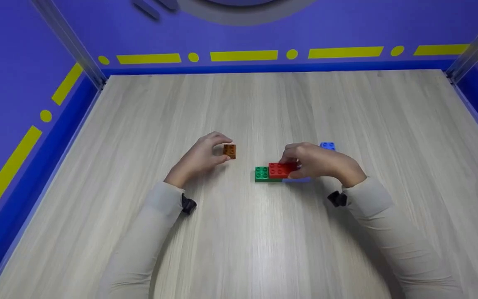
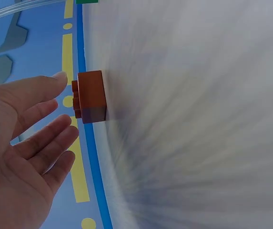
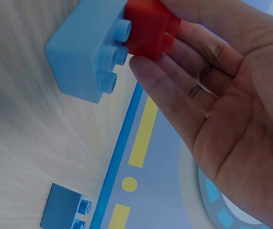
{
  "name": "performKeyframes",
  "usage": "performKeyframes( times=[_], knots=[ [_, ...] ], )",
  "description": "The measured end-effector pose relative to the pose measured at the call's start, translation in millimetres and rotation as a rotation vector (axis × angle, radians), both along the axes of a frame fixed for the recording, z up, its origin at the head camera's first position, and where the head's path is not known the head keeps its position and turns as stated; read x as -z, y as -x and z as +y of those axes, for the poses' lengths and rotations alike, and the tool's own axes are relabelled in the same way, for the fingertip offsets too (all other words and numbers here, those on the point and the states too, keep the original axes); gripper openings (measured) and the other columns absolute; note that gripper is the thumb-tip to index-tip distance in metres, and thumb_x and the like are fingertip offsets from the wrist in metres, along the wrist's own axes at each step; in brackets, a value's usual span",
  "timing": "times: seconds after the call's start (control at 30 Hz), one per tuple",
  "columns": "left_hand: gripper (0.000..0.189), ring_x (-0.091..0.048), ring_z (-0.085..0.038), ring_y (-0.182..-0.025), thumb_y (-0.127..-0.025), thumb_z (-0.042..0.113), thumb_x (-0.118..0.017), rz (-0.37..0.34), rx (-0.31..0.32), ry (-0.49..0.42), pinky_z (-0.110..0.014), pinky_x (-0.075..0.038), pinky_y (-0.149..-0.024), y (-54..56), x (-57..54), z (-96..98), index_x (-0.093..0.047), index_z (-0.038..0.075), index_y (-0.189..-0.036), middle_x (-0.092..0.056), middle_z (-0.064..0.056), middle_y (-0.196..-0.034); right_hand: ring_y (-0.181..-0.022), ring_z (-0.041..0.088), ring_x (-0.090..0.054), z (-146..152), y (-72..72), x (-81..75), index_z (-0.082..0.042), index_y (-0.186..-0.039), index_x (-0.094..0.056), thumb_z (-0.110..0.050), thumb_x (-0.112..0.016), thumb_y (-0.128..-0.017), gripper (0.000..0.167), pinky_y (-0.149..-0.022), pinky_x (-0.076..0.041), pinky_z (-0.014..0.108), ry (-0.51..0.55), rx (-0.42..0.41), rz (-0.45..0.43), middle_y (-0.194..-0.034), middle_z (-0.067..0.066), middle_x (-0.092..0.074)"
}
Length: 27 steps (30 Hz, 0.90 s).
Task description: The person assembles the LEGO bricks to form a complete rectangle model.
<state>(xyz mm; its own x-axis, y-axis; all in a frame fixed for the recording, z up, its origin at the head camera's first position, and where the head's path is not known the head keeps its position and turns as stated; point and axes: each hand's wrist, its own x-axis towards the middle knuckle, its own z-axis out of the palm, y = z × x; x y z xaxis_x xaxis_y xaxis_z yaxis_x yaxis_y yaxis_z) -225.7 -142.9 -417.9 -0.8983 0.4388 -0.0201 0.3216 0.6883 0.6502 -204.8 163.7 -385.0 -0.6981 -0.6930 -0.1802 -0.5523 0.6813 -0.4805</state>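
My right hand (image 1: 320, 161) pinches a red brick (image 1: 277, 170) between thumb and fingers. That brick sits across the top of a green brick (image 1: 261, 173) and a light blue brick (image 3: 74, 57) standing end to end on the table; studs show at both outer ends. Over on the left, my left hand (image 1: 198, 160) curves around a small orange-brown brick (image 1: 230, 151). In the left wrist view its thumb and fingers are spread beside the studded side of this brick (image 2: 92, 98), with a gap between them and it.
Behind the right hand stands a small blue brick (image 1: 328, 145), partly hidden in the head view. The wood-grain table (image 1: 239, 241) is bordered by blue panels (image 1: 239, 37) with yellow marks at the back and sides. Each wrist wears a black strap piece (image 1: 337, 199).
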Motion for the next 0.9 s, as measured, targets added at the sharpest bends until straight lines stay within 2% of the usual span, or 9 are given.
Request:
performKeyframes(
  times=[0.33,0.47,0.9],
  knots=[
    [0.045,-0.051,-0.024,-0.125,-0.089,0.017,-0.069,-0.061,-0.027,0.069,-0.039,-0.042,-0.105,5.5,1.4,2.6,-0.057,0.008,-0.132,-0.056,-0.006,-0.131,-0.095,0.018,-0.061,-0.1,0.5,0.9,-0.006,-0.108,-0.07,-0.011,-0.076,-0.08,0.03,-0.084,-0.053,0.036,-0.005,-0.011,0.01,-0.102,0.002,-0.064],
    [0.045,-0.053,-0.023,-0.122,-0.089,0.015,-0.069,-0.078,-0.028,0.068,-0.038,-0.043,-0.104,7.5,1.2,3.6,-0.058,0.007,-0.131,-0.057,-0.006,-0.129,-0.095,0.018,-0.062,0.0,0.4,0.9,-0.006,-0.108,-0.07,-0.011,-0.076,-0.08,0.029,-0.084,-0.053,0.036,0.007,-0.013,0.006,-0.103,0.002,-0.064],
    [0.036,-0.055,-0.021,-0.117,-0.089,0.012,-0.068,-0.079,-0.02,0.081,-0.037,-0.043,-0.102,9.7,2.7,4.0,-0.063,0.007,-0.125,-0.06,-0.005,-0.121,-0.093,0.018,-0.062,2.0,0.0,2.6,-0.005,-0.107,-0.069,-0.008,-0.075,-0.08,0.028,-0.082,-0.053,0.037,0.034,-0.017,0.013,-0.103,0.004,-0.064]
  ],
)
